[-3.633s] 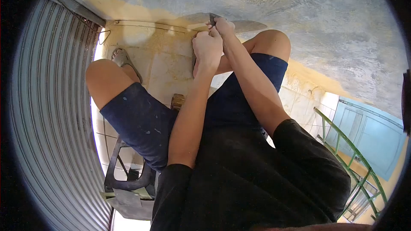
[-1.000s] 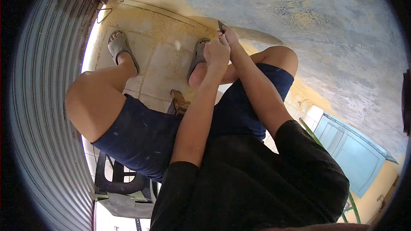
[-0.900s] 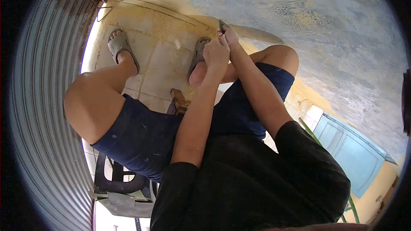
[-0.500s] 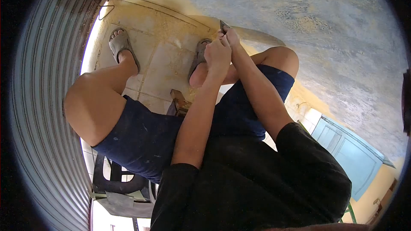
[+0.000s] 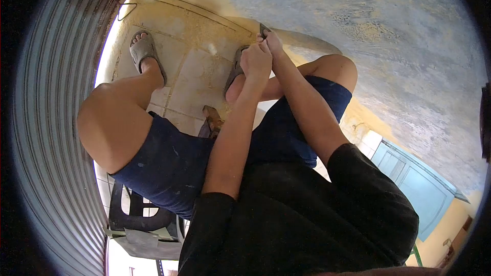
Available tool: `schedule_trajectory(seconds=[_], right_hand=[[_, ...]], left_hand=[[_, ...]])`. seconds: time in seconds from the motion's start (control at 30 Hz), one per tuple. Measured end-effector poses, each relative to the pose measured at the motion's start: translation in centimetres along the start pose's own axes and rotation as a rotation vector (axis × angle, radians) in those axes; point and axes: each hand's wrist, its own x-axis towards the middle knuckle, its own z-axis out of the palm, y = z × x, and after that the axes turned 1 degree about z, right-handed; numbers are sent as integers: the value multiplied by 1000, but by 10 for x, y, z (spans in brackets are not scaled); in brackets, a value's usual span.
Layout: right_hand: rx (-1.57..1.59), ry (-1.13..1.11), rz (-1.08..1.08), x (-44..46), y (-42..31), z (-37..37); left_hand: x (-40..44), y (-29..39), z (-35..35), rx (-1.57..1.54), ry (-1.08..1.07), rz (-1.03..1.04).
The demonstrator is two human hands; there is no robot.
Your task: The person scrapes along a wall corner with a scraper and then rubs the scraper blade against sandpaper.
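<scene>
My right hand (image 5: pixel 273 44) is closed around a scraper (image 5: pixel 264 29), whose dark flat blade points at the foot of the wall (image 5: pixel 368 20). The handle is mostly hidden in my fingers. Just beside it, my left hand (image 5: pixel 257 61) is closed too, pressed up against the right fingers and seemingly on the same tool. The wall is patchy grey-blue over yellow, with a yellow band along its base.
Dusty floor tiles (image 5: pixel 197 79) lie below, with my sandalled feet on them. A wooden piece (image 5: pixel 210 117) stands between my legs. Corrugated metal shutter (image 5: pixel 56 122) is at left, a dark chair (image 5: pixel 138 212) behind it, and a light-blue cabinet door (image 5: pixel 414 184) at right.
Both hands and the scraper have shifted slightly left along the foot of the wall. My legs stay in place.
</scene>
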Motion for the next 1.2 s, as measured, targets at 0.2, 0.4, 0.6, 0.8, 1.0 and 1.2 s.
schedule_trajectory(seconds=[0.2, 0.4, 0.6, 0.8, 1.0, 1.2], right_hand=[[-75, -33, -16, 12, -2, -5], [-45, 17, -31, -31, -16, -1], [-158, 151, -130, 11, 1, -15], [95, 39, -10, -15, -21, -4], [-120, -26, -78, -69, -28, 11], [-118, 227, -229, -62, -13, 32]], left_hand=[[-7, 10, -6, -57, 74, 4], [-20, 23, -13, -80, 33, -27], [-13, 15, -8, -36, -7, 2], [-21, 26, -11, -8, 82, 41], [-27, 29, -16, -54, 87, 47], [-14, 16, -12, -36, 36, -2]])
